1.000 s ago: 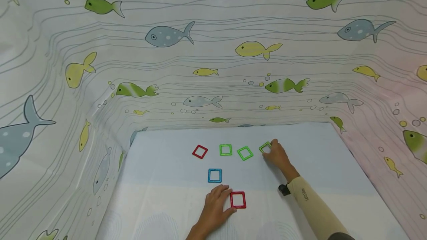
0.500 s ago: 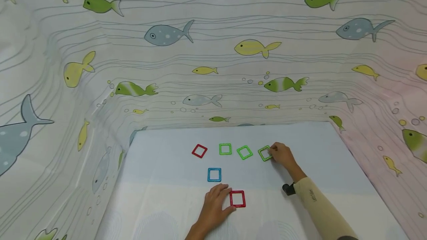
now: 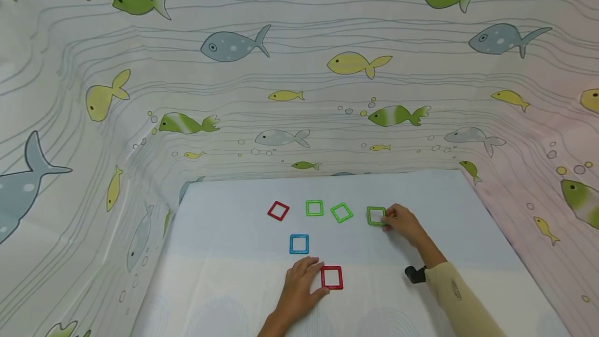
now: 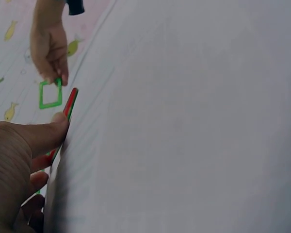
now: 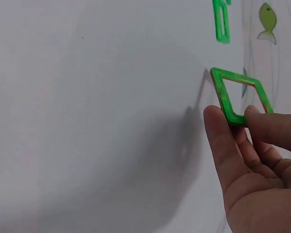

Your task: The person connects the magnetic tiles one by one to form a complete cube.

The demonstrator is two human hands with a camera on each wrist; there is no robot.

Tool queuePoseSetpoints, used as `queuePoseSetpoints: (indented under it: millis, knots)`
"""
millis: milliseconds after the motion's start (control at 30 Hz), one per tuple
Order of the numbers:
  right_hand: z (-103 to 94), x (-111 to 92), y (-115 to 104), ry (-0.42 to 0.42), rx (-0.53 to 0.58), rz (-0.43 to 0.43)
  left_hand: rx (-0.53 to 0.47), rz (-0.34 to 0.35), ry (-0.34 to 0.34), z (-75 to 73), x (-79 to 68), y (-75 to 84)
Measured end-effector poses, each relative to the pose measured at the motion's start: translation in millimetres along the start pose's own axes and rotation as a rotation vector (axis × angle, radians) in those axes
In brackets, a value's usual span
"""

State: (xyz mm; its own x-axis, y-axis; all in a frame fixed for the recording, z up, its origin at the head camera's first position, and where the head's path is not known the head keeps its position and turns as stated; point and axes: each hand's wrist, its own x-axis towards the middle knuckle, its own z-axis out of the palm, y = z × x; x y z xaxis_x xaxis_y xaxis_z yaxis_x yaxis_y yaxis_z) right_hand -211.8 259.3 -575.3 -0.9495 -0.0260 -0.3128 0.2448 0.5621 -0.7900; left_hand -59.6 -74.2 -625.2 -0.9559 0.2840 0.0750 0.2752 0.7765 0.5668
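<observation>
Near the front of the table my left hand (image 3: 299,286) holds a red square frame (image 3: 331,277), its thumb and fingers at the left edge. In the left wrist view that red frame (image 4: 72,104) is seen edge-on, with a thin green line along one side. Farther back on the right, my right hand (image 3: 406,224) pinches a green square frame (image 3: 369,216) at its right side. The right wrist view shows this green frame (image 5: 224,99) tilted above the white surface, held between thumb and fingers, with reddish inner edges. A blue square frame (image 3: 299,252) lies just beyond my left hand.
Along the back of the white table (image 3: 224,233) lie a red square frame (image 3: 273,208) and two green ones, one straight (image 3: 314,215) and one turned (image 3: 335,216). A fish-printed sheet (image 3: 224,87) rises behind the table and at both sides.
My right hand has shifted to the right and a little nearer, and its green frame has turned from a slant to square-on. The left hand keeps its place at the red frame.
</observation>
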Motion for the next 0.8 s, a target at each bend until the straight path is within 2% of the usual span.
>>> queuePoseSetpoints:
  millis: [133, 233, 467, 667, 800]
  knots:
    - [3.7, -12, 3, 0.021, 0.000, -0.033, 0.001, 0.005, 0.008, 0.5, 0.7, -0.7]
    - [9.6, -22, 3, 0.050, -0.043, -0.079, -0.005, 0.004, 0.011, 0.3, 1.6, -1.1]
    - [31.2, -44, 1, 0.112, -0.078, -0.179, -0.002, 0.017, 0.021, -0.1, 1.6, -0.8]
    - [53.3, -60, -6, 0.071, -0.079, -0.263, 0.001, 0.007, 0.023, 0.9, 1.0, 0.3]
    - [68.0, -69, -13, 0.039, -0.081, -0.283, -0.002, -0.011, 0.010, 0.7, 1.1, 1.0]
